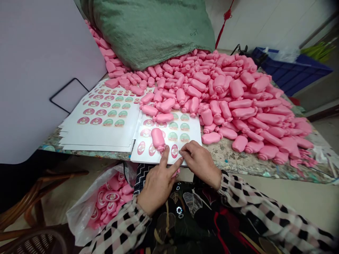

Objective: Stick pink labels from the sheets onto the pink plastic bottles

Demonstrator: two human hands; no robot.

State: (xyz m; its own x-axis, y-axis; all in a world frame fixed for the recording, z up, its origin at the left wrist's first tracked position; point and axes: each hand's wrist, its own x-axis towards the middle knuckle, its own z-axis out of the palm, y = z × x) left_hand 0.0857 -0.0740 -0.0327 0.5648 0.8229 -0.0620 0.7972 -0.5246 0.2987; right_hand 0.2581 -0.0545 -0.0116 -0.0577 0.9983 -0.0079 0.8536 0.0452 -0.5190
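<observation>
My left hand (pixel 159 181) lies over the front edge of a sticker sheet (pixel 194 135), its index and middle fingers stretched out and apart. The index fingertip touches the neck of a pink bottle (pixel 158 137) lying on the sheet. Part of another pink piece (pixel 176 173) shows under the left hand; how it is held is hidden. My right hand (pixel 200 163) is pinched at the sheet's front edge, just right of an oval pink sticker (pixel 174 151). What its fingertips hold, if anything, is too small to make out.
Pink bottles (pixel 243 113) are heaped across the table behind and to the right. A green sack (pixel 159 31) lies at the back. Stacked sticker sheets (pixel 106 135) sit at left. Below, a plastic bag (pixel 79 215) holds labelled bottles. A blue crate (pixel 299 76) stands back right.
</observation>
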